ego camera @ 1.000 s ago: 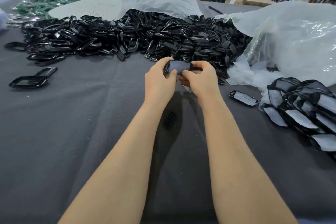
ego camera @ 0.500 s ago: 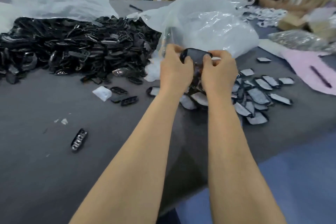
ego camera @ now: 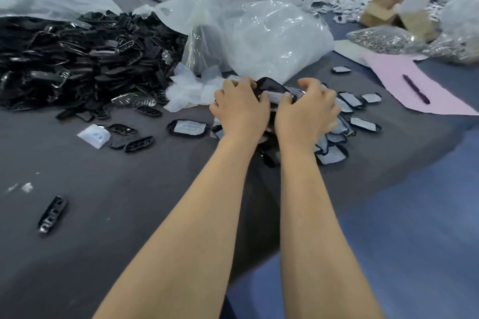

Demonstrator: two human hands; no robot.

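While reaching forward over a table draped in dark grey cloth (ego camera: 129, 228), holds a glossy black shell (ego camera: 269, 87) between two bare hands, raised a little above the far middle of the tabletop. Grips the left end of it with the left hand (ego camera: 241, 109), fingers curled over the top and thumb on the near side. Meets the right end with the right hand (ego camera: 307, 109), thumb pressed to a pale film along the near edge and fingers arched claw-like over the far side; cannot tell whether those fingertips touch.

Holds the piece directly over a loose pile of film-backed pieces (ego camera: 350, 105), spread under the hands and out to their right. Shows, on the left, a large heap of black plastic parts (ego camera: 64, 65), and just behind the hands a crumpled clear plastic bag (ego camera: 259, 28).

Shows, nearer on the left, one film-backed piece lying alone (ego camera: 187, 127), then a white scrap (ego camera: 94, 134) just beside a few black button frames (ego camera: 138, 144). Shows a single button frame (ego camera: 53, 213) well apart from these, toward the near left.

Shows, at far right, a pink sheet (ego camera: 388, 70) with a dark pen (ego camera: 416, 89) lying on it.
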